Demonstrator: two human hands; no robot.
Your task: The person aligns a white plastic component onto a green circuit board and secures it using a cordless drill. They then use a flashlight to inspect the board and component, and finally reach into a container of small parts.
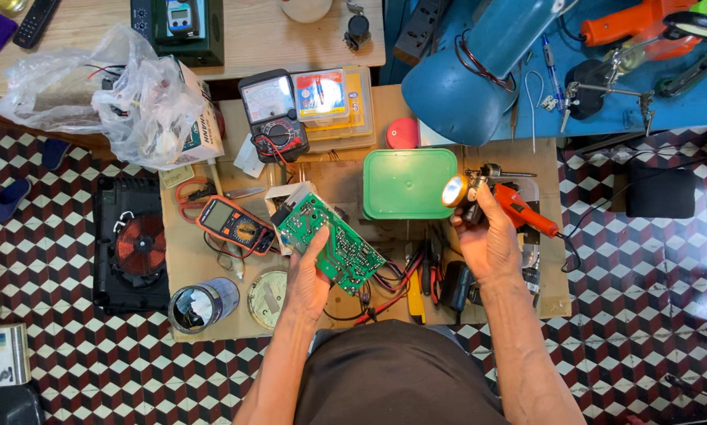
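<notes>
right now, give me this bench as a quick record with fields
left hand: holds a green circuit board, tilted
right hand: holds a small lit torch
between hands: green lidded box
left of board: orange multimeter
right of torch: orange soldering iron
surface: cardboard sheet on a chequered floor

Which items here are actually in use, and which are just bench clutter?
In use:
left hand holding green circuit board
right hand holding lit torch

Lying about:
orange multimeter
analogue meter
green box lid
orange soldering iron
plastic bag
tin can
</notes>
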